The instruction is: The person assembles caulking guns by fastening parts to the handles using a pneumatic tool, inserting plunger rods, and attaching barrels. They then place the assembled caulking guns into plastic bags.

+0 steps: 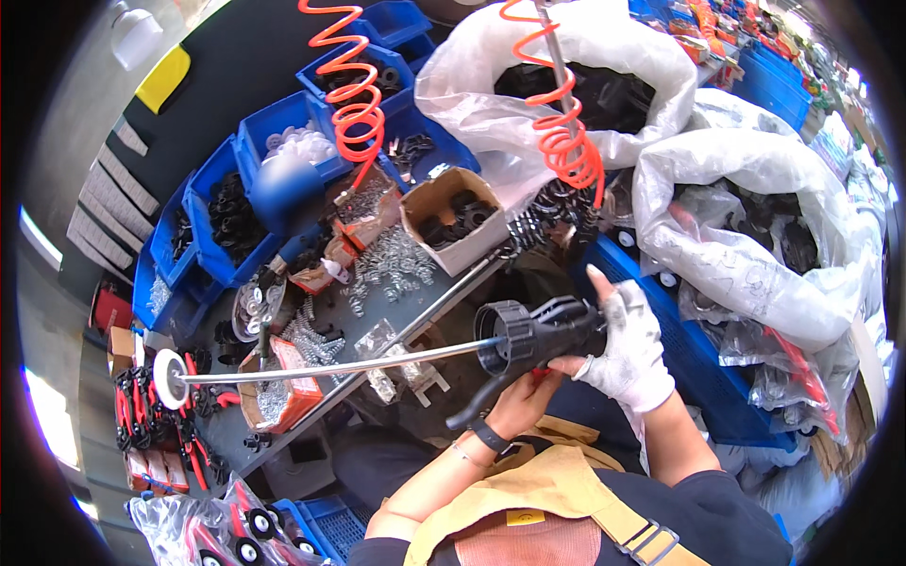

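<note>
A black trigger sprayer head [533,335] with a ribbed round collar is held over my lap. From its collar a long pale tube [340,366] runs left across the bench edge, with a white disc [171,378] at its far end. Below the body, my left hand [522,404] is closed on it, its fingers partly hidden behind the black part; the black lever [481,398] slants down beside that hand. My right hand [630,347], in a white glove with bare fingertips, grips the right end of the head.
Blue bins [222,212] of small parts line the back of the grey bench [363,325]. Loose springs [396,269] lie near a cardboard box [453,222] of black rings. Orange coiled hoses [359,118] hang above. Large white bags [755,283] of black parts stand at right.
</note>
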Motion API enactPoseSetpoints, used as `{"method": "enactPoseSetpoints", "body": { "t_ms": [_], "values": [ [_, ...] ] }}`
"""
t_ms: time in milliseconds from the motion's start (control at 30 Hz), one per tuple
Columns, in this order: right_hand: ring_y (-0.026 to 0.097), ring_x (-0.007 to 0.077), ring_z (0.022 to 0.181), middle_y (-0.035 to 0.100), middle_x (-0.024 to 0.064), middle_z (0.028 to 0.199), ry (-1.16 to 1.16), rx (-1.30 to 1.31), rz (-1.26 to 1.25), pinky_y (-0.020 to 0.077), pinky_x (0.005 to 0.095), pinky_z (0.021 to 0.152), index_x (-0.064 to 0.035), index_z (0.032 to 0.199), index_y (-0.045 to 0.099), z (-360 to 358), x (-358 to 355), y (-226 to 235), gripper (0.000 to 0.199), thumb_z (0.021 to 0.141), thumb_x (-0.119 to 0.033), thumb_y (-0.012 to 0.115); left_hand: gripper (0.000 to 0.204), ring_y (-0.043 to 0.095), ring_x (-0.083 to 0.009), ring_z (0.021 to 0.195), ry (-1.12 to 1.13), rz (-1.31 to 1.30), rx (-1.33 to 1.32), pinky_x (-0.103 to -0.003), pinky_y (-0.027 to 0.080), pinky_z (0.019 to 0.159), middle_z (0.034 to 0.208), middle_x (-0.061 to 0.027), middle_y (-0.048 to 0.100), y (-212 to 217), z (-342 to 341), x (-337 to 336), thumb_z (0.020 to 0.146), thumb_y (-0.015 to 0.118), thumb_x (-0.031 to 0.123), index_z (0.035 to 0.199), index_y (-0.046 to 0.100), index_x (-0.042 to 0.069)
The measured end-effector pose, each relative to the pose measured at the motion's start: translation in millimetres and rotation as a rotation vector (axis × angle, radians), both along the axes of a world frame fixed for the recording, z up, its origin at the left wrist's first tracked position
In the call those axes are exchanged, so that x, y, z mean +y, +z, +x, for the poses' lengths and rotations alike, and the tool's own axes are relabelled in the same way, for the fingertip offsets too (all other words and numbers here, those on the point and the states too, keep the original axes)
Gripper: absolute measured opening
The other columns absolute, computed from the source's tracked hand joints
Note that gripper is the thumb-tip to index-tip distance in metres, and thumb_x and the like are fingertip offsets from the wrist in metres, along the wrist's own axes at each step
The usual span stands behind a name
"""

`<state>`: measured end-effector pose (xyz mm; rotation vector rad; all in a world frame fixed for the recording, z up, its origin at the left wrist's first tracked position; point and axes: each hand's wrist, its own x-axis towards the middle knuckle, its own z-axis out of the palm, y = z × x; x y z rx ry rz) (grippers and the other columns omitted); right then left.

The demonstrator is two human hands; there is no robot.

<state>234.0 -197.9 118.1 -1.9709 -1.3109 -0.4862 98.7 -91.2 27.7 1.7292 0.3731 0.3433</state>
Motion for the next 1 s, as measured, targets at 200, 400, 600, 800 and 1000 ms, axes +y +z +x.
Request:
{"method": "enactPoseSetpoints", "body": {
  "t_ms": [200,400,600,800,1000],
  "values": [
    [0.057,0.0297,0.071,0.058,0.0105,0.082,0.229,0.006,0.364,0.0463,0.0414,0.062,-0.0063,0.090,0.056,-22,-5,-19,0.036,0.058,-0.011,0.072,0.060,0.045,-0.0211,0.117,-0.149,-0.483,-0.337,-0.036,0.038,0.097,0.127,-0.0095,0.046,35,-15,-7,0.079,0.065,0.007,0.132,0.037,0.004],
    [0.060,0.0303,0.091,0.060,0.0126,0.098,0.296,-0.037,0.179,0.0480,0.0405,0.082,-0.0048,0.104,0.059,-52,-7,-47,0.032,0.073,-0.015,0.064,0.047,0.060,-0.0212,0.093,0.331,-0.873,-0.444,-0.034,0.048,0.085,0.105,-0.0112,0.061,41,-17,-18,0.079,0.052,0.001,0.125,0.045,0.004],
    [0.061,0.0321,0.066,0.062,0.0145,0.071,-0.385,-0.198,0.138,0.0484,0.0400,0.062,-0.0021,0.072,0.057,85,-76,34,0.012,0.082,-0.007,0.054,0.055,0.055,-0.0242,0.105,0.195,-0.932,-0.430,-0.047,0.046,0.091,0.113,-0.0109,0.056,47,-46,0,0.071,0.057,-0.001,0.124,0.045,0.003],
    [0.061,0.0359,0.091,0.064,0.0208,0.091,-0.999,0.267,-0.912,0.0474,0.0434,0.081,-0.0021,0.088,0.064,234,-143,41,0.038,0.082,-0.039,0.058,0.051,0.055,-0.0226,0.106,0.066,-0.768,-0.288,-0.039,0.041,0.096,0.118,-0.0117,0.054,-2,-64,-8,0.079,0.065,0.004,0.125,0.043,-0.001],
    [0.059,0.0371,0.098,0.063,0.0206,0.101,-0.978,0.293,-0.240,0.0460,0.0438,0.083,-0.0026,0.103,0.050,219,-137,39,0.034,0.078,-0.021,0.065,0.073,0.055,-0.0323,0.105,-0.101,-0.846,-0.300,-0.055,0.047,0.085,0.117,-0.0138,0.050,29,-65,-2,0.069,0.072,0.002,0.132,0.034,0.011]
  ]
}}
